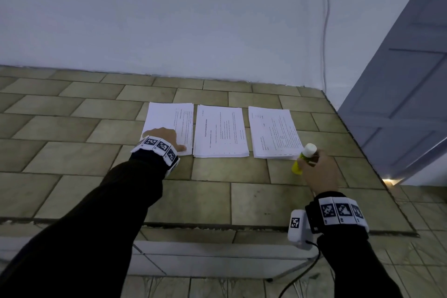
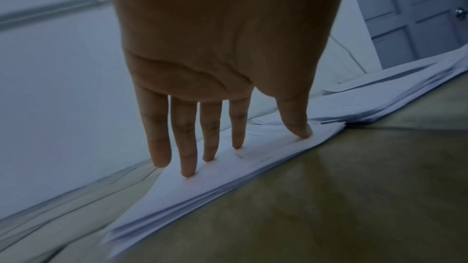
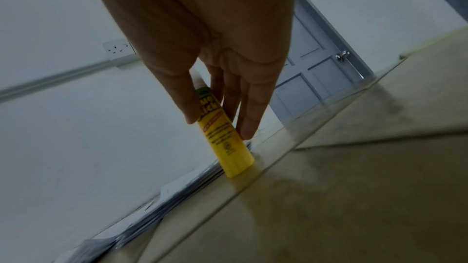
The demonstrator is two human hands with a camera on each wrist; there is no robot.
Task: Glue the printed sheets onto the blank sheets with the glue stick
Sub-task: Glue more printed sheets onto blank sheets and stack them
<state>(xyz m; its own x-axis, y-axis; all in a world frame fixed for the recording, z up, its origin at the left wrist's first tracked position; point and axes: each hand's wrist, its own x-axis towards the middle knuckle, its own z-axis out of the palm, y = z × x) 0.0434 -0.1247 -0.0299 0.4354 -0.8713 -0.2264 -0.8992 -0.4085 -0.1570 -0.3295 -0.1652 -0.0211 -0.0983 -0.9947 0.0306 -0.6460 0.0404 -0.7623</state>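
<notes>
Three stacks of printed sheets are laid side by side; a capped yellow glue stick is stood at the right stack's five o'clock corner.

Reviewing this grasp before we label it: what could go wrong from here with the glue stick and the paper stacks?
1. The glue stick stands upright against the corner of the right stack; the right hand grips it high up, so it may tip or snag the sheets.
2. Its white cap is still on; one-handed removal looks awkward.
3. The left hand presses the left stack with straight fingers only; those sheets are already fanned and may slide.
</notes>
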